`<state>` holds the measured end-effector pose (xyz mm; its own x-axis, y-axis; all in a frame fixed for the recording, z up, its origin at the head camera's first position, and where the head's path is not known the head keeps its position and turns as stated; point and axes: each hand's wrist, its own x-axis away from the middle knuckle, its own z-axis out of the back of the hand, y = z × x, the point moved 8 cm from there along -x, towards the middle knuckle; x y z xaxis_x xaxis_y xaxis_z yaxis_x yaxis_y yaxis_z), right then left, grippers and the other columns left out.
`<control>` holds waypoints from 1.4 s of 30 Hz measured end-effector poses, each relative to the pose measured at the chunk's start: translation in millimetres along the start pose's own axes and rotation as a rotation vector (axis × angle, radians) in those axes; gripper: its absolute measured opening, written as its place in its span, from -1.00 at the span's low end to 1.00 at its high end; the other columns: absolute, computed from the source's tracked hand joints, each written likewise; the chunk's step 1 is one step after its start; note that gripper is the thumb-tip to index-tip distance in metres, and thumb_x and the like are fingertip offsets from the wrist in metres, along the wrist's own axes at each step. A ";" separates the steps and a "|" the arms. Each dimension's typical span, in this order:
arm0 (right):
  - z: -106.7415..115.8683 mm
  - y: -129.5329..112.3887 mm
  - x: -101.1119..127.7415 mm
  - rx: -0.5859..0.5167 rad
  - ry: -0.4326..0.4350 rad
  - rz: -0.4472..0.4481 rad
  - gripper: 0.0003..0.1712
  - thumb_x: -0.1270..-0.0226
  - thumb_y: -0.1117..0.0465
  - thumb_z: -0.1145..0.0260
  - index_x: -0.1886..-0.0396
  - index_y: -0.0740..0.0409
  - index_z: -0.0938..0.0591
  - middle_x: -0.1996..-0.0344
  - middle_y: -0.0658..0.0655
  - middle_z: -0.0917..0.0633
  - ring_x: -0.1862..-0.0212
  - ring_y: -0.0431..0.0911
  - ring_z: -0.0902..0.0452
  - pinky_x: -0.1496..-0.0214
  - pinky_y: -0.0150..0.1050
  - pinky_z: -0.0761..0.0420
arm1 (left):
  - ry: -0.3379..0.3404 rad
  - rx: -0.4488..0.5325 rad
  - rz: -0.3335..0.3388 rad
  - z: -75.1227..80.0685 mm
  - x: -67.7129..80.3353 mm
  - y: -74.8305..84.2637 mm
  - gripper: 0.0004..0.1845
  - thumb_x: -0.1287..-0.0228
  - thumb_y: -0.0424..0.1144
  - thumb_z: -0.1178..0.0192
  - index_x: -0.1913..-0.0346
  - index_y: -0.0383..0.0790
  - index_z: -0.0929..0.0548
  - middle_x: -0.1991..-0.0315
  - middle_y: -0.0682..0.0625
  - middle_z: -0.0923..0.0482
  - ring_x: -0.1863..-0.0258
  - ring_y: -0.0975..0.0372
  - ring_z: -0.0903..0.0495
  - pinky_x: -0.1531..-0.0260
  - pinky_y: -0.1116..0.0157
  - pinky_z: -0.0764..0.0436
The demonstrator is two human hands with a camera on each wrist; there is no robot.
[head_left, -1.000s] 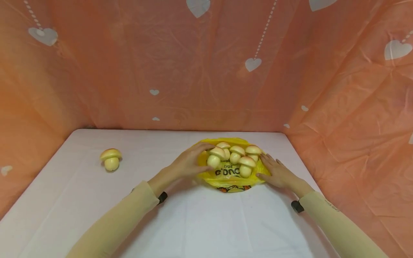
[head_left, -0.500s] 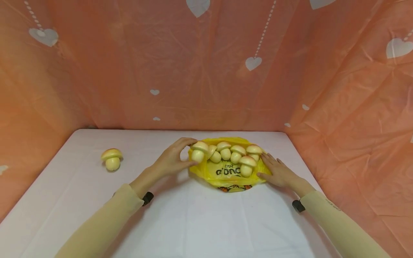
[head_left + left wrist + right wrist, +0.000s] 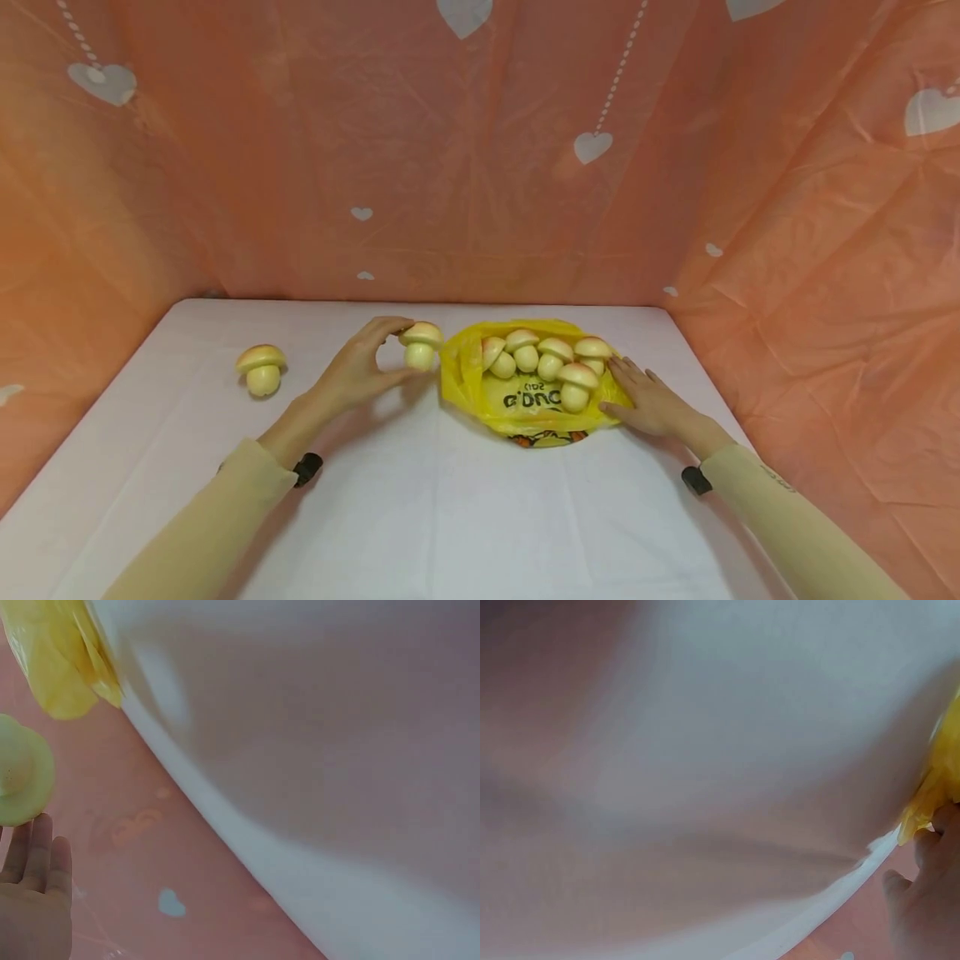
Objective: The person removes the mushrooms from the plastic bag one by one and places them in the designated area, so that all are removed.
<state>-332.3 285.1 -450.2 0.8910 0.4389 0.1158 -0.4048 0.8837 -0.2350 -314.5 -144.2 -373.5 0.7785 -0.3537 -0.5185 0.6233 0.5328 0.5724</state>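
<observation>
The white worktop (image 3: 465, 508) carried a yellow plastic bag (image 3: 525, 400) with five toy mushrooms (image 3: 551, 360) on it. My right hand (image 3: 648, 404) lay flat on the bag's edge; my left hand (image 3: 360, 371) pinched a sixth mushroom (image 3: 421, 344) just beside the bag.

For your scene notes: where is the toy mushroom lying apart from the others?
In the head view, the lone toy mushroom lies on the white table, far left of the left hand.
</observation>
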 end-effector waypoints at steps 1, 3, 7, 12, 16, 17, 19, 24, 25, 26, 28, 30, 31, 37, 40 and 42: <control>0.0 0.5 0.1 0.002 -0.001 -0.002 0.04 -0.57 -0.23 -0.16 -0.64 0.42 -0.03 -0.63 0.41 -0.04 -0.63 0.37 0.15 -0.58 0.40 0.11 | 0.001 -0.002 0.016 2.6 1.8 -2.7 -0.26 -0.05 -0.28 -0.64 -0.32 -0.20 -0.54 -0.20 -0.08 -0.54 -0.10 0.05 -0.55 -0.16 -0.04 -0.54; 0.1 1.1 0.1 0.003 -0.003 -0.006 0.04 -0.57 -0.23 -0.16 -0.64 0.42 -0.04 -0.63 0.41 -0.04 -0.63 0.36 0.15 -0.58 0.39 0.11 | 0.008 -0.006 0.035 8.2 5.5 -6.5 -0.27 -0.05 -0.29 -0.63 -0.31 -0.20 -0.54 -0.20 -0.08 -0.54 -0.10 0.06 -0.53 -0.16 -0.05 -0.52; 1.8 -1.4 0.2 -0.007 0.006 0.008 0.03 -0.57 -0.24 -0.16 -0.63 0.43 -0.06 -0.62 0.42 -0.06 -0.62 0.38 0.13 -0.57 0.41 0.09 | 0.027 -0.022 0.051 19.3 12.2 -11.8 -0.29 -0.03 -0.33 -0.63 -0.28 -0.24 -0.56 -0.19 -0.11 -0.54 -0.13 0.04 -0.53 -0.18 -0.05 -0.50; 1.7 -2.2 1.0 -0.017 0.009 0.010 0.03 -0.56 -0.23 -0.17 -0.62 0.44 -0.07 -0.61 0.44 -0.07 -0.62 0.39 0.12 -0.56 0.42 0.09 | 0.037 -0.056 0.069 31.7 19.6 -18.7 -0.31 -0.04 -0.34 -0.63 -0.27 -0.29 -0.57 -0.20 -0.16 -0.55 -0.18 -0.03 -0.52 -0.19 -0.07 -0.49; 0.7 -1.5 0.8 -0.015 0.003 0.006 0.03 -0.57 -0.22 -0.17 -0.63 0.43 -0.05 -0.62 0.42 -0.05 -0.62 0.38 0.14 -0.57 0.41 0.10 | 0.022 -0.082 0.108 41.0 27.6 -26.6 -0.31 -0.07 -0.31 -0.61 -0.28 -0.28 -0.56 -0.22 -0.16 -0.53 -0.21 -0.05 -0.51 -0.19 -0.08 -0.47; 0.7 -1.5 0.7 -0.013 0.001 0.006 0.03 -0.57 -0.22 -0.17 -0.63 0.43 -0.05 -0.63 0.42 -0.05 -0.62 0.38 0.14 -0.57 0.41 0.10 | 0.019 -0.087 0.116 43.5 29.5 -28.3 -0.31 -0.07 -0.31 -0.61 -0.28 -0.28 -0.56 -0.23 -0.16 -0.53 -0.22 -0.06 -0.50 -0.20 -0.08 -0.46; 0.4 -0.7 0.7 -0.012 -0.003 0.001 0.03 -0.57 -0.21 -0.17 -0.64 0.42 -0.03 -0.63 0.41 -0.04 -0.63 0.37 0.15 -0.58 0.40 0.12 | 0.013 -0.101 0.123 48.6 32.9 -31.3 -0.31 -0.08 -0.31 -0.61 -0.28 -0.28 -0.56 -0.23 -0.16 -0.53 -0.23 -0.07 -0.50 -0.21 -0.08 -0.45; 0.3 0.5 1.0 -0.004 -0.006 0.002 0.03 -0.57 -0.21 -0.17 -0.63 0.44 -0.04 -0.62 0.43 -0.05 -0.62 0.38 0.14 -0.57 0.41 0.11 | 0.014 -0.154 0.120 63.9 39.9 -36.1 -0.33 -0.07 -0.29 -0.62 -0.26 -0.26 -0.58 -0.20 -0.15 -0.55 -0.22 -0.08 -0.52 -0.15 -0.10 -0.46; 0.1 0.8 1.0 -0.004 -0.007 0.003 0.03 -0.57 -0.21 -0.17 -0.63 0.44 -0.04 -0.62 0.43 -0.05 -0.62 0.38 0.14 -0.57 0.41 0.11 | 0.013 -0.163 0.122 67.0 41.4 -37.1 -0.33 -0.06 -0.28 -0.62 -0.26 -0.26 -0.58 -0.20 -0.15 -0.56 -0.21 -0.09 -0.53 -0.13 -0.11 -0.47; -0.1 1.0 1.1 -0.002 -0.007 0.003 0.03 -0.57 -0.22 -0.16 -0.63 0.44 -0.04 -0.62 0.43 -0.05 -0.62 0.38 0.14 -0.57 0.41 0.11 | 0.014 -0.179 0.127 70.3 42.8 -38.4 -0.33 -0.06 -0.27 -0.62 -0.25 -0.24 -0.58 -0.19 -0.15 -0.56 -0.20 -0.09 -0.54 -0.10 -0.11 -0.47; -0.1 0.9 1.3 -0.003 -0.008 0.004 0.03 -0.57 -0.22 -0.16 -0.63 0.44 -0.04 -0.62 0.43 -0.05 -0.62 0.38 0.15 -0.57 0.41 0.11 | 0.012 -0.222 0.142 76.2 45.9 -41.7 -0.33 -0.06 -0.23 -0.62 -0.25 -0.20 -0.58 -0.20 -0.13 -0.57 -0.17 -0.12 -0.56 -0.03 -0.13 -0.49; 0.0 0.8 1.4 -0.006 -0.007 0.005 0.03 -0.58 -0.22 -0.15 -0.63 0.44 -0.04 -0.62 0.43 -0.05 -0.62 0.38 0.15 -0.57 0.41 0.12 | 0.014 -0.245 0.137 81.5 48.4 -44.3 -0.32 -0.03 -0.24 -0.63 -0.25 -0.21 -0.59 -0.18 -0.14 -0.57 -0.13 -0.15 -0.57 0.00 -0.17 -0.50; 0.1 0.8 1.4 -0.008 -0.006 0.005 0.03 -0.58 -0.22 -0.15 -0.63 0.44 -0.04 -0.62 0.43 -0.05 -0.62 0.38 0.15 -0.57 0.41 0.12 | 0.017 -0.257 0.134 83.8 49.4 -45.9 -0.32 -0.02 -0.24 -0.64 -0.24 -0.22 -0.59 -0.17 -0.15 -0.58 -0.10 -0.17 -0.58 0.01 -0.17 -0.50; 0.2 0.1 0.0 -0.011 0.000 0.010 0.03 -0.57 -0.21 -0.16 -0.64 0.43 -0.04 -0.63 0.42 -0.05 -0.63 0.37 0.15 -0.57 0.41 0.11 | 0.025 -0.321 0.119 93.2 55.0 -56.6 -0.35 0.02 -0.26 -0.64 -0.18 -0.27 -0.62 -0.10 -0.18 -0.62 0.02 -0.15 -0.61 0.03 -0.12 -0.48; 0.5 0.0 0.2 -0.011 -0.001 0.009 0.03 -0.57 -0.22 -0.16 -0.64 0.41 -0.04 -0.63 0.41 -0.04 -0.63 0.37 0.16 -0.57 0.41 0.11 | 0.003 -0.339 0.143 95.2 58.1 -63.2 -0.34 0.03 -0.23 -0.66 -0.16 -0.26 -0.62 -0.08 -0.17 -0.63 0.07 -0.09 -0.60 -0.06 -0.14 -0.40; 0.3 0.0 0.6 -0.013 -0.005 0.007 0.03 -0.57 -0.22 -0.16 -0.64 0.41 -0.03 -0.63 0.41 -0.03 -0.63 0.37 0.16 -0.57 0.41 0.12 | -0.012 -0.352 0.150 95.6 60.3 -66.9 -0.35 0.02 -0.20 -0.65 -0.16 -0.27 -0.62 -0.07 -0.18 -0.63 0.07 -0.07 -0.59 -0.10 -0.17 -0.36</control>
<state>-331.8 285.4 -449.8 0.8872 0.4459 0.1189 -0.4082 0.8784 -0.2486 -302.2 -274.6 -382.3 0.8614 -0.2593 -0.4368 0.4402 0.8101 0.3873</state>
